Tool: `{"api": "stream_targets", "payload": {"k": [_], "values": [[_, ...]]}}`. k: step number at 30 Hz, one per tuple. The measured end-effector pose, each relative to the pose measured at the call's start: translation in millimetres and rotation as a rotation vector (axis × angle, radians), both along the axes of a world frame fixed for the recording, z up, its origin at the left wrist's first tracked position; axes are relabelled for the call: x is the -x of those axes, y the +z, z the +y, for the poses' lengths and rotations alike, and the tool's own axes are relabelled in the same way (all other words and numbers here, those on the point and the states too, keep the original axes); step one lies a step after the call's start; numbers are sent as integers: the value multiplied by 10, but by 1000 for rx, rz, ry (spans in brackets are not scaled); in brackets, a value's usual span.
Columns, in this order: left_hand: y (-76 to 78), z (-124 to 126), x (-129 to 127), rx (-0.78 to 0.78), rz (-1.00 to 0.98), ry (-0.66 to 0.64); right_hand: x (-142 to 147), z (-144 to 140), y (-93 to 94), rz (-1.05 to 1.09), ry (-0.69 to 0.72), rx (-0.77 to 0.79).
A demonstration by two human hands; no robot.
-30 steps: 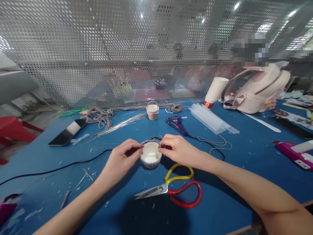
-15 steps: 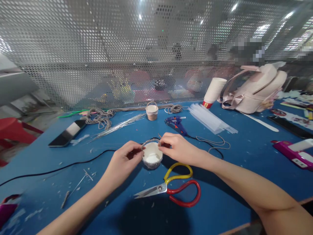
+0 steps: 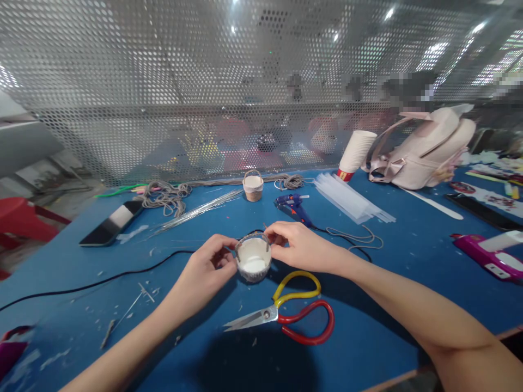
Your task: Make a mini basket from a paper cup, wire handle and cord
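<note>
In the head view, a small white-lined cup [image 3: 254, 263] with a grey cord-wrapped outside stood at the centre of the frame, upon a blue table [image 3: 376, 348]. The left hand [image 3: 211, 261] was at its left side, thumb and forefinger parted, the tips close against the wall; whether they grasped it could not be told. The right hand [image 3: 297, 245] came in from the right, its bent fingertips against the cup's right rim, and how firmly they pinched was likewise hidden.

Below the cup, in the lower middle, lay scissors [image 3: 269, 314] with one yellow and one red handle, their blades pointing left. Above the hands, a small basket [image 3: 253, 191] with an arched handle stood upright, with a blue glue gun [image 3: 295, 206] to its right and thin wires [image 3: 200, 209] to its left. Translucent strips [image 3: 351, 198] fanned out at the right of centre, near a tilted stack of paper cups [image 3: 356, 152]. A pale pink backpack [image 3: 429, 158] sat in the upper right, while a dark phone [image 3: 111, 224] lay at the left, beside tangled grey cord [image 3: 165, 197].
</note>
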State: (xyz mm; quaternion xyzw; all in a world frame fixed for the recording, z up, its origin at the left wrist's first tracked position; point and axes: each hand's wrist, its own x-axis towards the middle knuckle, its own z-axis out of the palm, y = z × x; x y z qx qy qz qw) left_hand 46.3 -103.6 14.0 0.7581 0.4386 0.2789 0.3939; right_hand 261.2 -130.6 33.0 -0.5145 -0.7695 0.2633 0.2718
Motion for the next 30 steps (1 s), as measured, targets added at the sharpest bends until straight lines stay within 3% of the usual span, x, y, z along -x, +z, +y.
{"api": "stream_targets", "payload": {"k": [4,7,14,22,26,30], "values": [[6,25,36,215,-26,-54,-76,-45,25,-72,83,74],[18,46,68,278,-28,-112,-118,-46,1,-123,127,94],[-51,41,41,171,79,-160,-53,14,-97,-94,167,99],[-136,-40,-110,41,130,41,-52,121,-252,91,144,97],[-159,-54,-125,34,144,66,-112,119,-148,20,110,99],[-191,-42,-95,51,139,37,-278,56,101,6,4,13]]}}
